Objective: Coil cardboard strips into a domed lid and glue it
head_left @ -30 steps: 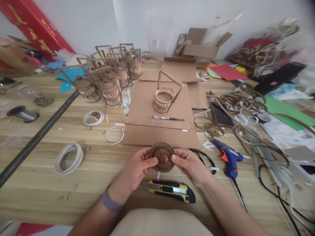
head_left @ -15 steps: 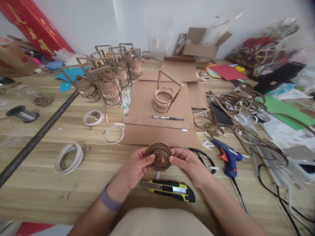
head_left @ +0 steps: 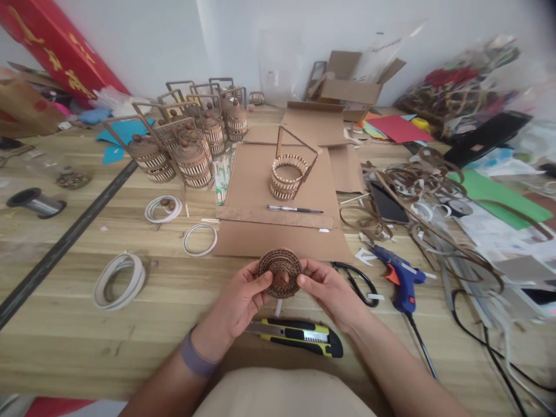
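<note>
A round brown coiled lid [head_left: 280, 257] with a wooden knob [head_left: 281, 278] at its centre is held over the table's near side. My left hand [head_left: 245, 292] pinches its left edge between thumb and fingers. On the opposite edge, my right hand [head_left: 326, 288] grips it the same way. Below the hands lies a yellow and black utility knife [head_left: 299, 336]. Beyond them, an uncovered small basket [head_left: 288, 178] with an angular handle stands on a cardboard sheet [head_left: 252, 174], behind a pen [head_left: 295, 209].
Several lidded baskets [head_left: 193, 165] stand at the back left. Tape rolls [head_left: 119, 281] lie on the left. To the right are a blue glue gun [head_left: 405, 278] with its cable, black scissors [head_left: 360, 285], a phone [head_left: 388, 201] and tangled brown strips [head_left: 417, 176].
The lid has tilted slightly, its face turned more toward the camera. Both hands keep their hold on it. The whole view has shifted a little.
</note>
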`<state>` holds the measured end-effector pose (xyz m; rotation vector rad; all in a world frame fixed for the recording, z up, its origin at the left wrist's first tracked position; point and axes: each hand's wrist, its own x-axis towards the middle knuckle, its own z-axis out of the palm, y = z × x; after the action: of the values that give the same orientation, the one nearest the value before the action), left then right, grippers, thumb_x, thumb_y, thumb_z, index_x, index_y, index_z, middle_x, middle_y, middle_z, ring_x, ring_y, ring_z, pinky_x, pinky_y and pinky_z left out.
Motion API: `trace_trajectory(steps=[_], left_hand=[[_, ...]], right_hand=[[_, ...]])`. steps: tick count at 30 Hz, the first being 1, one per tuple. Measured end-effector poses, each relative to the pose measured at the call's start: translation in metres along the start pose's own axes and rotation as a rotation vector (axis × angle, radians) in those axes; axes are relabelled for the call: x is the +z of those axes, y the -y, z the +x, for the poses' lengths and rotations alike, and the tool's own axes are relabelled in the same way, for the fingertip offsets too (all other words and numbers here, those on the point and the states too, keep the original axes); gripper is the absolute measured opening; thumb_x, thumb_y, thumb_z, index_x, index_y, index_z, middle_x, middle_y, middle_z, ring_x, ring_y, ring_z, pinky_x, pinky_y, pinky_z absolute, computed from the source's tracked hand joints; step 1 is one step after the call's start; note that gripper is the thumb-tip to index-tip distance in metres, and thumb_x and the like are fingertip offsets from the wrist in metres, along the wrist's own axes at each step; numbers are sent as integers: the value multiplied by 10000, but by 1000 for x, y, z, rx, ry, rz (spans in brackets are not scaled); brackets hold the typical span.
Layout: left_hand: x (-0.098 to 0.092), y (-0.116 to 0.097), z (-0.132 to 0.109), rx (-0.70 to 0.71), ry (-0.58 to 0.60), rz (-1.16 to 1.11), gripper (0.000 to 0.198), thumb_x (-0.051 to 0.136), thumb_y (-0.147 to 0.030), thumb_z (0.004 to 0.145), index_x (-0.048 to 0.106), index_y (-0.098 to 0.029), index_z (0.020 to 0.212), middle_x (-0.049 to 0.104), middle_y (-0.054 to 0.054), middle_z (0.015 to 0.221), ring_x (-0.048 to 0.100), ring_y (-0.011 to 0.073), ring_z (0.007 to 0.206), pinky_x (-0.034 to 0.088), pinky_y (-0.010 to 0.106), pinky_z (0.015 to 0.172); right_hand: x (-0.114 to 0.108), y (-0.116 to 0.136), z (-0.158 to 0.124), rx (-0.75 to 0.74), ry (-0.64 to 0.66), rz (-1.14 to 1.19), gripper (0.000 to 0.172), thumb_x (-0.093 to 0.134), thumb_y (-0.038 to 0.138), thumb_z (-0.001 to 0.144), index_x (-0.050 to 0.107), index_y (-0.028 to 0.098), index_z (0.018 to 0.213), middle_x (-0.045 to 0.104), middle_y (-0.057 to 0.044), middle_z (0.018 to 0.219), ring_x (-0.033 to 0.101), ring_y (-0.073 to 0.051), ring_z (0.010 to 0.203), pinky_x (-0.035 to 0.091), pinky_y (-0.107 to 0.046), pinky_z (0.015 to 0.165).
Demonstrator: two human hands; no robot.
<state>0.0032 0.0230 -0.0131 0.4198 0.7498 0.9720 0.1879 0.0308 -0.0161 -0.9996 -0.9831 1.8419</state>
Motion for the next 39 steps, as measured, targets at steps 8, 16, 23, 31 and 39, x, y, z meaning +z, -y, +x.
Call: trace_trajectory(steps=[8,16,23,31,39], left_hand=[[-6,-1,-2,-49,89,115,401,835,-451,706,755,-114,909,770,115,867,715,264,899,552,327,779],[-5,-4,-3,-42,97,147,430,841,-454,696,757,-104,931,771,135,900,715,290,927,561,351,786],[-5,-3,-3,0,58,115,422,852,-444,688,755,-108,925,772,119,884,718,272,908,555,340,799],[-4,-3,-2,-12,53,103,408,856,-423,687,754,-113,932,771,111,876,721,250,859,554,300,737],[-4,-3,-4,2,12,120,393,915,-343,602,758,-123,888,766,76,808,717,202,736,558,288,712]], right_hand=[[-4,5,-1,55,51,65,302,856,414,680,737,166,803,724,-33,751,618,-157,721,470,-299,756],[-9,5,0,89,38,43,317,887,403,631,731,160,761,716,-19,726,605,-143,699,461,-282,740],[-5,0,0,70,-5,42,381,854,499,653,723,163,777,710,-24,741,589,-151,695,449,-301,752],[-5,0,0,31,-42,-12,397,841,530,656,708,161,716,691,-19,693,567,-147,671,447,-287,704],[-2,3,-2,67,46,-1,372,860,465,657,757,173,861,739,-31,794,626,-163,747,470,-301,777]])
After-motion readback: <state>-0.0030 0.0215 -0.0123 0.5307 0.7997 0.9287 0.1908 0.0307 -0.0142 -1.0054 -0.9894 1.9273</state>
